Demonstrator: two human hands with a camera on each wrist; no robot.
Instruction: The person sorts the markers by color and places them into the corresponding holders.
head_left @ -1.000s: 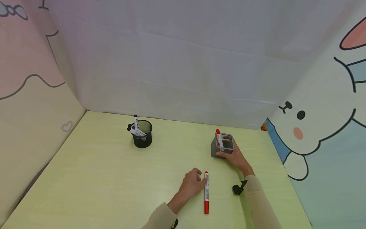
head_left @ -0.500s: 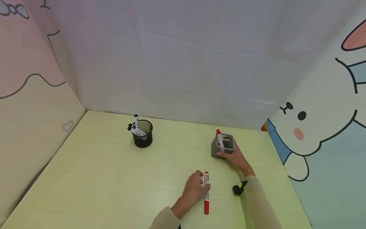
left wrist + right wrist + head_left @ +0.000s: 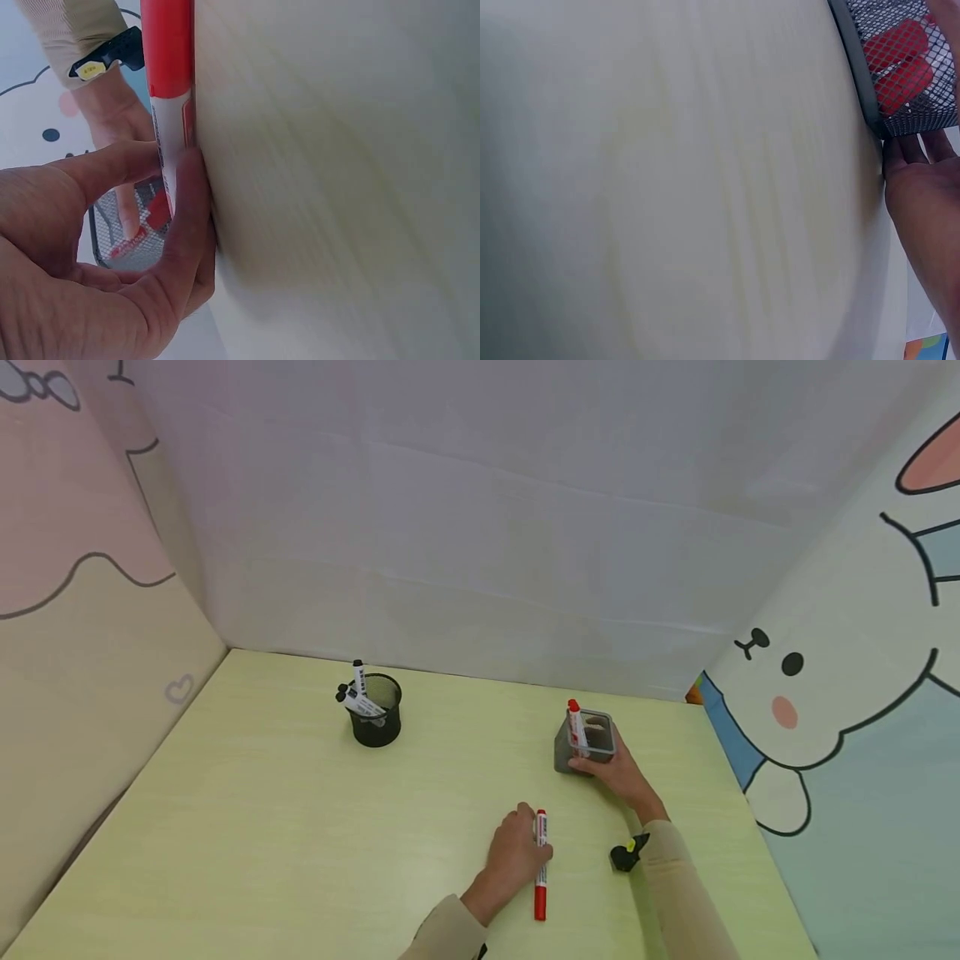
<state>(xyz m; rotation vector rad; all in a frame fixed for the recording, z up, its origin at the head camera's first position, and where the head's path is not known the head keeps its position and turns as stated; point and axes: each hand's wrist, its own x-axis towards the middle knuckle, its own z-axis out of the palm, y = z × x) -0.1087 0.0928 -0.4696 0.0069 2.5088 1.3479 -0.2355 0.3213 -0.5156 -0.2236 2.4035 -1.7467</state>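
A white marker with a red cap point(image 3: 541, 903) lies on the table in front of the person. My left hand point(image 3: 512, 852) is over its left side; in the left wrist view the thumb and fingers point(image 3: 187, 217) pinch its white barrel, with the red end sticking out above. Farther back on the right, my right hand point(image 3: 621, 775) grips a square dark mesh pen holder point(image 3: 562, 756) around its near right side. Red-capped markers point(image 3: 576, 727) lean inside that holder. Through its mesh, the right wrist view shows red caps point(image 3: 904, 84) near the bottom.
Toward the back left stands a round black mesh cup point(image 3: 376, 733) holding several black-capped white markers point(image 3: 363, 702). Printed cloth walls enclose the pale table point(image 3: 300, 827) on the left, back and right. A black wrist device point(image 3: 627, 853) sits by the right cuff.
My left hand has moved slightly right onto the marker, its thumb now across the barrel, and the marker has barely shifted. My right hand and the mesh pen holder stay in place.
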